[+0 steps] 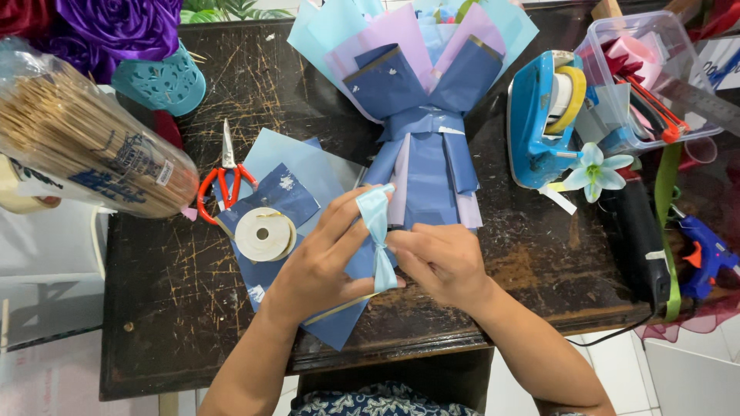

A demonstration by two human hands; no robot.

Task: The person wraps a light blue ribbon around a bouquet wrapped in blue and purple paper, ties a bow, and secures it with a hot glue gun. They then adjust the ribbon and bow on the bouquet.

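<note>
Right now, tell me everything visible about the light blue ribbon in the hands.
The light blue ribbon looks like smooth satin, a narrow strip pinched at its middle, with a folded loop above and a tail hanging below. The left hand and right hand pinch it from either side, above the dark blue paper sheet and just before the wrapped bouquet.

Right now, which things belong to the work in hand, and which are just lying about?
In hand:
left hand and right hand, pinching the light blue ribbon
wrapped paper bouquet
ribbon spool

Lying about:
red scissors
tape dispenser
blue glue gun
bag of sticks
clear plastic box
</note>
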